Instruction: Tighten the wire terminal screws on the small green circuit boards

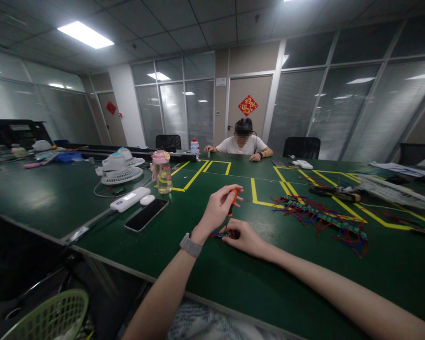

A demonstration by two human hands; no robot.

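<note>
My left hand (219, 208), with a watch (191, 245) on its wrist, is closed around the orange and black handle of a screwdriver (234, 197). The tool stands nearly upright, its shaft pointing down toward the table. Below it, my right hand (243, 237) rests on the green table and pinches a small circuit board (227, 234) with red and blue wires. The screwdriver's tip is at or near this board; whether it touches I cannot tell. My fingers partly cover the board.
Several wired circuit boards (322, 217) lie in a row at right. A phone (147, 215), a white power strip (130, 199), a pink-lided bottle (162, 172) and fan heads (120, 168) are at left. Across the table (198, 293) sits another person (242, 144). A green basket (53, 314) stands below.
</note>
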